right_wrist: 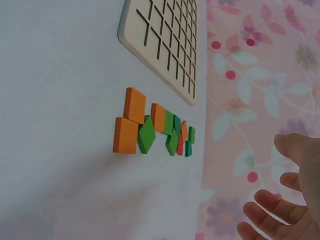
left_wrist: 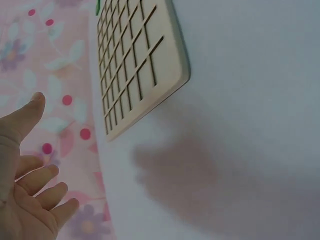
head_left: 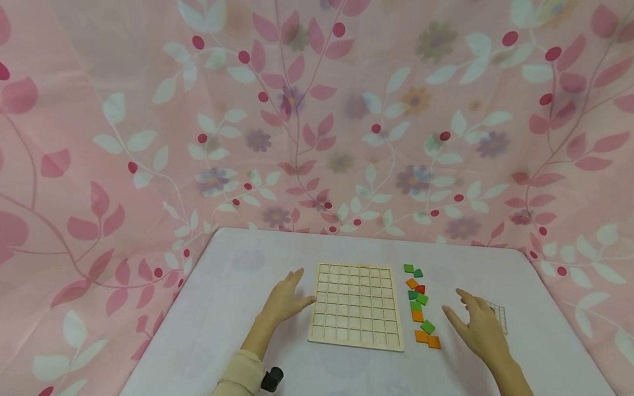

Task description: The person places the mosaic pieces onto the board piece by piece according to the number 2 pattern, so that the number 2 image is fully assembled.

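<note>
A pale wooden grid board (head_left: pixel 356 307) with square cells lies flat on the white table. My left hand (head_left: pixel 287 299) hovers beside the board's left edge, thumb spread toward it, holding nothing. To the right of the board, several small coloured tiles form a loose column: orange tiles (right_wrist: pixel 134 105), green tiles (right_wrist: pixel 146 135) and a red one (head_left: pixel 421 289). My right hand (head_left: pixel 477 326) is raised to the right of these tiles, its fingers spread and loosely bent, with nothing in it. Both wrist views show the hands (left_wrist: pixel 30 195) apart from the board and tiles.
A small card with a printed grid (head_left: pixel 500 317) lies partly hidden behind the right hand. The white tabletop (head_left: pixel 230 288) ends at the back against a pink floral curtain (head_left: pixel 319 134). A black wrist device (head_left: pixel 272 379) is on the left forearm.
</note>
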A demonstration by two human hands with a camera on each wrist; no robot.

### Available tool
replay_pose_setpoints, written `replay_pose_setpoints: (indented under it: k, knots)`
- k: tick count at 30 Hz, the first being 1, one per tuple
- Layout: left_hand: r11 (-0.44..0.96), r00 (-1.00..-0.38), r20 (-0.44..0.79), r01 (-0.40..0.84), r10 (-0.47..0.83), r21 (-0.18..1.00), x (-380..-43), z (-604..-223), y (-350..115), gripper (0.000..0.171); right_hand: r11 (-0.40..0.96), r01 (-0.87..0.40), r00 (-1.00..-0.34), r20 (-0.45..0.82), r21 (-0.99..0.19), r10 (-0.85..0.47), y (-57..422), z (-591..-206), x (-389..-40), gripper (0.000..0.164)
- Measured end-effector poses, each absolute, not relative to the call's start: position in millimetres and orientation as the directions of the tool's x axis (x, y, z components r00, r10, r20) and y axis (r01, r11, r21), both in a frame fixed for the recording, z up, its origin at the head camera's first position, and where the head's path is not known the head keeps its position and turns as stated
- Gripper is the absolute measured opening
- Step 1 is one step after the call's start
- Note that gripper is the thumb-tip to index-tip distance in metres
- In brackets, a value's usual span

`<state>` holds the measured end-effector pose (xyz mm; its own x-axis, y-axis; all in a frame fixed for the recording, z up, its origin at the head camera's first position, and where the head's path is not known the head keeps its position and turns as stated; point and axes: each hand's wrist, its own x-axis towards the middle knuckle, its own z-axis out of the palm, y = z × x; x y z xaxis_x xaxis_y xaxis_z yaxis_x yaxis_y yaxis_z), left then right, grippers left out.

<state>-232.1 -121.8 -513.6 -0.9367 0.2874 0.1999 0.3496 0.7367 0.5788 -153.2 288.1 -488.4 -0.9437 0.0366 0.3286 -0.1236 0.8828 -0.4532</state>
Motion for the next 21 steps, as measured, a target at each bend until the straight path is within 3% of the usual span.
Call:
replay_pose_setpoints:
  k: [6,14,21]
  knots:
    - [0.683,-0.909,0.228,0.413,0.349,0.602,-238,-552,-107,0.076,0.856,-0.105,-0.969,0.245,-0.506,0.025,290,-506,-161,0.053]
    - [0.691,-0.943,0.119,0.31,0.311,0.653,-240,-569,-99,0.062,0.832,-0.106,-0.977,0.213,-0.544,0.015,286,-521,-171,0.05]
    - [0.735,-0.939,0.054,0.302,0.34,0.608,-241,-580,-101,0.07,0.814,-0.08,-0.983,0.179,-0.576,0.031,285,-541,-194,0.046]
